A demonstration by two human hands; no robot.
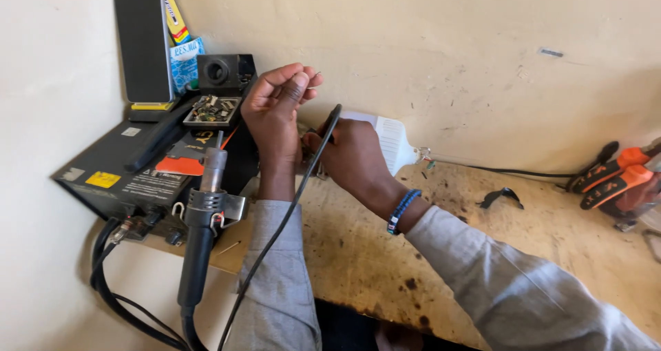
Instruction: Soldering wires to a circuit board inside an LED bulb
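A hot-air wand (200, 234) hung on the station (138, 175), left of both hands. The right hand (354, 159) gripped a soldering iron (329, 127); the left hand (275, 106) pinched solder wire (313, 81) above it. A slip could likely burn the fingers.

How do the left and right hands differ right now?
The left hand is raised higher, pinching a thin wire between fingertips; the right hand sits lower and grips a tool with a black cord. The right wrist wears a blue beaded bracelet; the left wrist is bare. Both come out of grey sleeves.
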